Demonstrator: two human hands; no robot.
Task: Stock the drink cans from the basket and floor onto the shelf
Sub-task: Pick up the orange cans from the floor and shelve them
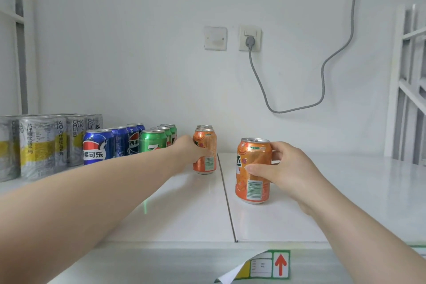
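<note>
Orange cans are in both hands on the white shelf (299, 191). The right hand (285, 168) wraps the nearer orange can (253, 170) at centre right of the frame, thumb across its front and fingers curled behind, base resting on or just above the shelf. The left hand (191, 147) reaches deeper and closes round the front can of the orange row (205, 152) at mid-frame, with more orange cans behind it. These cans look rigid and smooth; if full, they would be fairly heavy, so a mid-body wrap seems safer than a pinch at the rim, and the thin wall could dent under a hard squeeze. Left of the orange row stand green cans (153, 140), blue cans (98, 146) and silver cans (39, 145), closely packed toward the left edge. The right part of the shelf is bare, offering open room; a seam (227, 196) runs front to back between the two orange cans, and the shelf's front lip (161, 258) lies low in the frame.
</note>
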